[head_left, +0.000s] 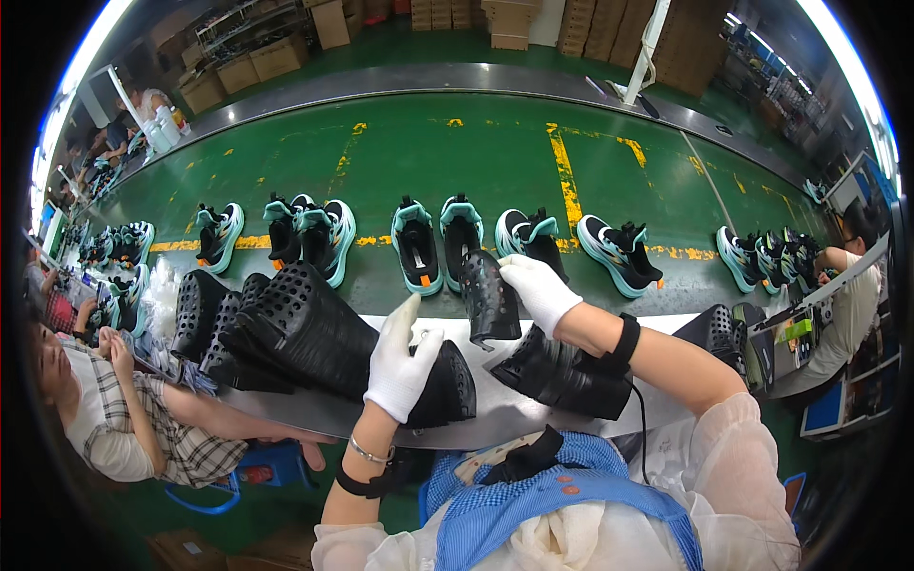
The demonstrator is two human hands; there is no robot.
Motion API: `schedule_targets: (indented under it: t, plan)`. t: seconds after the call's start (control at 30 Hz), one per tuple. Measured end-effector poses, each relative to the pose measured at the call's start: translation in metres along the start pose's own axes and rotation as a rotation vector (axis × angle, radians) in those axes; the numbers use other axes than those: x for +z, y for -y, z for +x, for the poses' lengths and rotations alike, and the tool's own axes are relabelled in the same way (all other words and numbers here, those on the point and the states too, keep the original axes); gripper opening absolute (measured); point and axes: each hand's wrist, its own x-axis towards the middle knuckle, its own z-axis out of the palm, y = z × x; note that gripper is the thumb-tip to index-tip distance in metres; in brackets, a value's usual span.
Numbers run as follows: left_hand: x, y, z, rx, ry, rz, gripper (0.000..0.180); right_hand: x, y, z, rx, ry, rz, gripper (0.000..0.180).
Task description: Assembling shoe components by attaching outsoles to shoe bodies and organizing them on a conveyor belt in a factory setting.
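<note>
My right hand, in a white glove, grips the upper edge of a black perforated plastic shoe insert. The insert hangs upright in front of a black and mint sneaker, partly covering it. My left hand, also gloved, is open with thumb and fingers apart, and nothing shows between them. It is next to a large nested stack of the same black inserts. Below my right hand lies another nested bundle of inserts. A second sneaker stands just left of the one behind the held insert.
More sneakers stand in a row along the green conveyor belt. A metal ledge runs along my side. One person sits at the left, another at the right. A black cord hangs from my right wrist strap.
</note>
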Motion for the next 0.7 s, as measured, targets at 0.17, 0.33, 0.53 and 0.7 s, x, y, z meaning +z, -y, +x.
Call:
schedule_targets:
  t: [0.17,0.33,0.53,0.7]
  plan:
    - [0.017,-0.011,-0.003,-0.104,0.129,-0.068,0.063,-0.007,0.015,-0.019,0.175,0.139,0.247,0.024]
    - [0.026,-0.021,-0.015,0.09,0.261,0.289,0.055,0.001,-0.006,-0.024,0.192,0.185,-0.177,0.026]
    - [0.03,-0.017,-0.018,0.091,0.361,0.445,0.052,0.03,-0.015,-0.022,0.277,0.339,-0.128,0.029]
    - [0.027,-0.021,-0.016,0.114,0.333,0.591,0.059,0.048,-0.028,-0.005,0.412,0.354,-0.124,0.02]
